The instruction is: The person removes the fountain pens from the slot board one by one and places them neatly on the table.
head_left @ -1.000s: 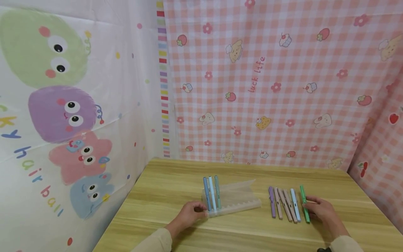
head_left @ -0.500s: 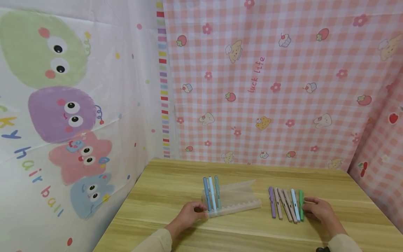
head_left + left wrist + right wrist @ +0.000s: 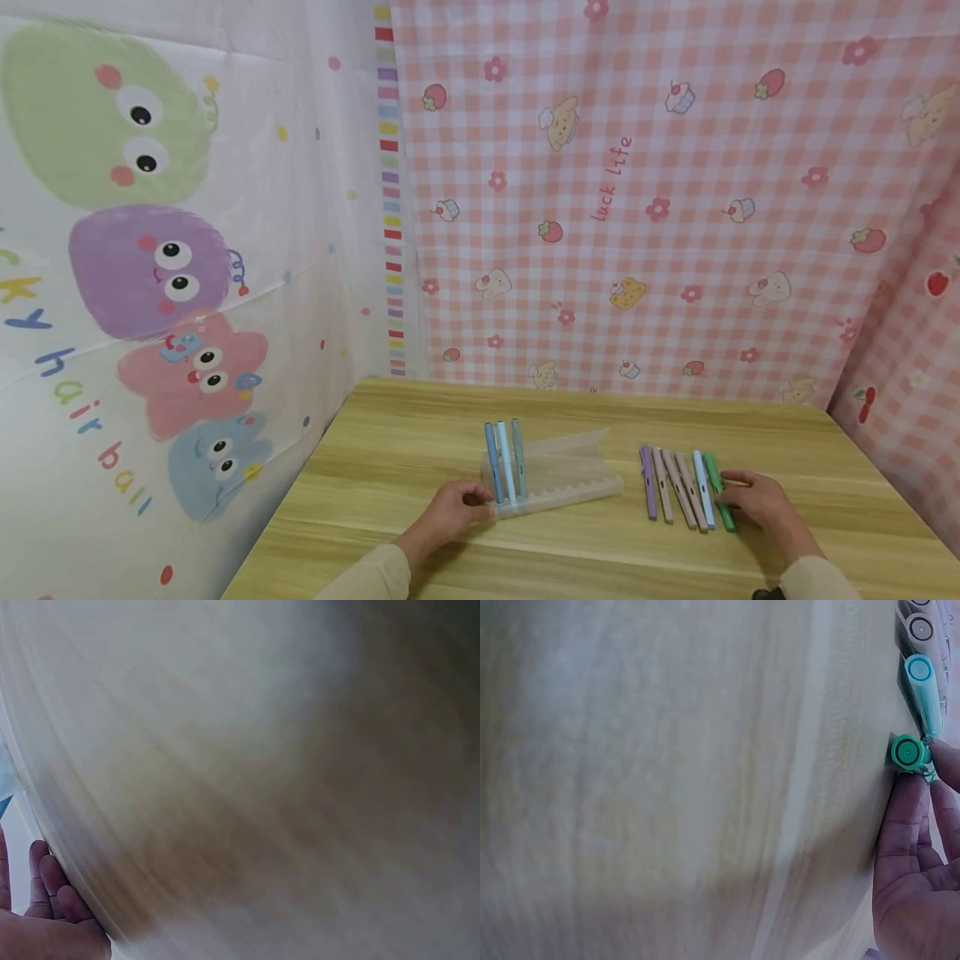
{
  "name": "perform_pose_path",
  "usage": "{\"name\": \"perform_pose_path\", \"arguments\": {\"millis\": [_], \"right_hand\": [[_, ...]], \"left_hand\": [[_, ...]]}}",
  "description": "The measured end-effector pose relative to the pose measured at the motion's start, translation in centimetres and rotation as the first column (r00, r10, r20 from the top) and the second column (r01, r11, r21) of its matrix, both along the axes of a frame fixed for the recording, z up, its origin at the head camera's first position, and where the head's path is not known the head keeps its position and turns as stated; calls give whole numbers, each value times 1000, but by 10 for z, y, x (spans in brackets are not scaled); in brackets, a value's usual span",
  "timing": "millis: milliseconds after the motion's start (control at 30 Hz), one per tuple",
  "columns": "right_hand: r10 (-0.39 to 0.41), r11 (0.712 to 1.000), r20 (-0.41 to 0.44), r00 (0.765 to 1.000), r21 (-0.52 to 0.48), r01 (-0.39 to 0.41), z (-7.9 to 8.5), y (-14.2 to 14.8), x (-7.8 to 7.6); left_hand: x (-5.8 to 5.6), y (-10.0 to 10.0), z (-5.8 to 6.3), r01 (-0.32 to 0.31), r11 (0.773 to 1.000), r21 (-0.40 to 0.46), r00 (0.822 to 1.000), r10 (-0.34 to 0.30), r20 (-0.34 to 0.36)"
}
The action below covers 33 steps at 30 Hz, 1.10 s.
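A translucent pen rack (image 3: 562,467) with a notched front edge stands left of the table's middle. A dark blue pen (image 3: 492,467), a light blue pen (image 3: 506,467) and a grey-green pen (image 3: 519,467) lean in its left end. My left hand (image 3: 453,510) holds the rack's left front corner between curved thumb and forefinger. On the right, my right hand (image 3: 761,500) pinches a green pen (image 3: 716,483) lying on the table. In the right wrist view, the thumb and fingers are on either side of the green pen (image 3: 907,752). Its top tilts left, near a pale blue pen (image 3: 702,487).
Left of the pale blue pen lie several mauve-brown pens (image 3: 663,485) and a purple pen (image 3: 648,482), roughly side by side. The wooden table (image 3: 570,550) meets a pink checked cloth (image 3: 637,250) behind and a white printed cloth (image 3: 300,250) at left.
The green pen has moved left toward the pale blue pen, and its top now slants further left. My right hand shifted slightly left with it. My left hand and the rack have stayed put.
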State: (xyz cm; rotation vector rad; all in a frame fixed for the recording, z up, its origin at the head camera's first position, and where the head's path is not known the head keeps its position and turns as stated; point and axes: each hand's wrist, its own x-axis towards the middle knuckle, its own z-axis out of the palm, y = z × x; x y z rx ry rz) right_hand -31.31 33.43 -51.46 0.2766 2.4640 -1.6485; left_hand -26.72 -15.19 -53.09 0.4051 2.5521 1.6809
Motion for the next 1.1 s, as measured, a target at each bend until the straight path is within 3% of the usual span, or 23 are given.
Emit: {"name": "perform_pose_path", "arguments": {"millis": [667,833,933,1100], "right_hand": [[-12,1000,30,999,24,11,8,2,-4],[-35,997,-5,999,63,35,15,-5,-6],[-10,997,-49,999,81,14,22,-14,-4],[26,999,-124,992,22,-23,31,-37,-3]], "left_hand": [[2,0,3,-5,999,-47,1000,5,-10],[1,-1,1,-6,999,-39,1000,6,-7],[1,-1,-1,-7,999,-33,1000,7,-2],[2,-2,0,0,1000,-31,1000,0,-1]]}}
